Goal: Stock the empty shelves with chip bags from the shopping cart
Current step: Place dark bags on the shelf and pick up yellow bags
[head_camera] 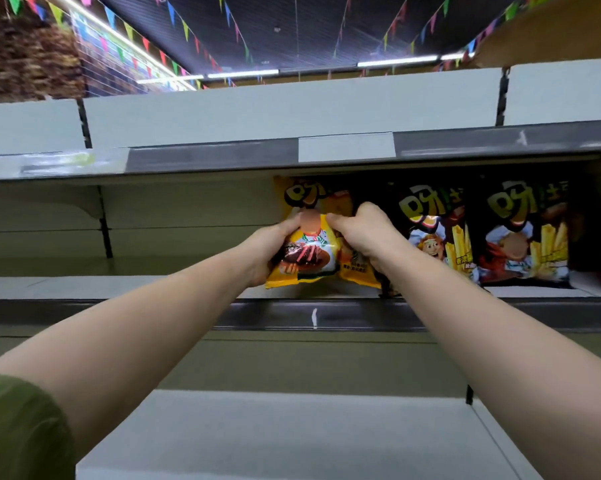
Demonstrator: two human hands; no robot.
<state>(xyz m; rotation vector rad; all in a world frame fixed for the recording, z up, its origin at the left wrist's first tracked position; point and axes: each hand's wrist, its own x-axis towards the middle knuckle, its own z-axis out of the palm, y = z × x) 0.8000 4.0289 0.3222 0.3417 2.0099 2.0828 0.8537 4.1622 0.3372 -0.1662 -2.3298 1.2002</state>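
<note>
Reaching up with both arms to the middle shelf (84, 285). Holding a yellow bag (309, 252) between both hands near that shelf's front edge, tilted slightly, top crumpled, bottom seam down at the board; hard to say whether resting on it.

With the left hand (269, 249), clasping the bag's left side, fingers curled behind, thumb along the front. With the right hand (359, 232), pinching the top right corner, thumb in front, fingers curled over the back. Cannot tell whether those fingers also touch the back bag (304, 195), also yellow, upright just behind and partly hidden.

Right of the hands, on the same shelf, side by side and upright, faces forward: a near black bag (427, 230), partly behind the right wrist, and a far black bag (520, 233) touching it.

Bare board left of the yellow bag. Overhead, an upper shelf (222, 161) with a white label (346, 147) in its rail. Below the arms, a lower shelf (292, 427). Green sleeve (15, 427) on the left upper arm. Coloured pennants (184, 29) strung under a dark ceiling.
</note>
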